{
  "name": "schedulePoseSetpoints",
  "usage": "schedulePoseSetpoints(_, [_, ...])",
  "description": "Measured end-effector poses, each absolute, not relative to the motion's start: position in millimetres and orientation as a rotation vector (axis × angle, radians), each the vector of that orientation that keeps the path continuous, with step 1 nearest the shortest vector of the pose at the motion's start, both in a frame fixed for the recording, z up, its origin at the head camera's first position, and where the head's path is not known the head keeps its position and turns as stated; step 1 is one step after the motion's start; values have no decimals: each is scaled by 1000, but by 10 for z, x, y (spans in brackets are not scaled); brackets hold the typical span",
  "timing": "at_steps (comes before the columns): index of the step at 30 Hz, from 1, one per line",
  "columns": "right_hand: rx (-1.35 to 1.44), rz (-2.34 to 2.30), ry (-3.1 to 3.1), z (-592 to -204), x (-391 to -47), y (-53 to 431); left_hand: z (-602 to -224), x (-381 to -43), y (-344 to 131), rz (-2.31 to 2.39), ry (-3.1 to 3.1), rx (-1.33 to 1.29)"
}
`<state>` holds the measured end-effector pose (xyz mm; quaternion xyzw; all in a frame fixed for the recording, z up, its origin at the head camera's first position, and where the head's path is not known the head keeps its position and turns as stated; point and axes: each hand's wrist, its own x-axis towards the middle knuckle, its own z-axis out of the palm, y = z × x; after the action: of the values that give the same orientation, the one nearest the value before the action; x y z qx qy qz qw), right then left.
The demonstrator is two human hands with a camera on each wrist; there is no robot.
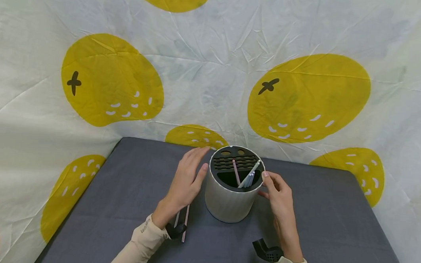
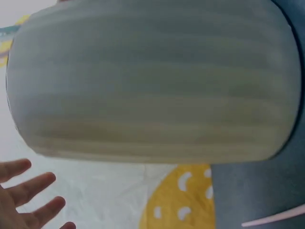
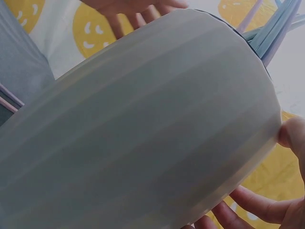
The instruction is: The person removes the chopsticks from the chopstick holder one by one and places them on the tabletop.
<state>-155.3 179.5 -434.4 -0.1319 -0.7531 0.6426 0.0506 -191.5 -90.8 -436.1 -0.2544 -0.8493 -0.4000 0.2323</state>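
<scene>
A round, off-white ribbed pen holder (image 1: 228, 204) with a black top stands upright on the table. A pink stick, pencil-like (image 1: 235, 171), and several pale blue and white ones (image 1: 249, 177) lean in its front compartment. My right hand (image 1: 278, 192) is at the holder's right side, thumb at the rim and bent fingers around the wall; the right wrist view shows the thumb (image 3: 291, 135) and fingertips against it. To the left, my left hand (image 1: 188, 178) is raised beside the rim with spread fingers (image 2: 35, 188), holding nothing.
A pink pencil-like stick (image 1: 185, 225) and a paler one (image 1: 177, 218) lie on the dark grey table (image 1: 113, 206), partly hidden by the left wrist and its black camera strap. White cloth with yellow fruit prints (image 1: 213, 84) hangs behind the table and along its sides.
</scene>
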Motion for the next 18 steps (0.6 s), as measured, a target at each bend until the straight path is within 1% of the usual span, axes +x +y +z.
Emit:
schedulePoseSetpoints(9, [-400,1934,-2294,-4351,-1548,1787,-4288,-1833,-742,-947,-2252,-934])
schedulePoseSetpoints(18, [-405,1946,-2295,-4359,-1558,1798,-4290,-1755,-583,-862,-2255,-1046])
